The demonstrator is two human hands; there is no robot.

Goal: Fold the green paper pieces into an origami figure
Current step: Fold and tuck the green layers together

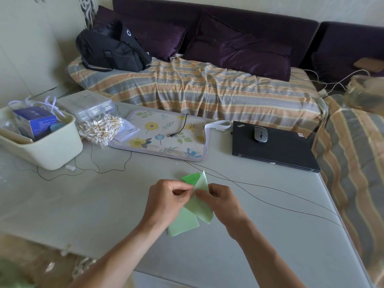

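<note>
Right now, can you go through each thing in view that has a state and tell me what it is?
Left hand: pinching the green paper.
Right hand: pinching the green paper.
Green paper: partly folded, lifted between both hands.
Laptop: lid closed, flat on the table.
Mouse: resting on the laptop.
Black bag: unzipped, on the sofa.
Cable: loose end unplugged.

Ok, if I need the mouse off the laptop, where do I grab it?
Pinch the mouse across its long sides from above. It lies flat on the closed laptop, domed top up, long axis pointing away from the person, with both flanks free.
</note>
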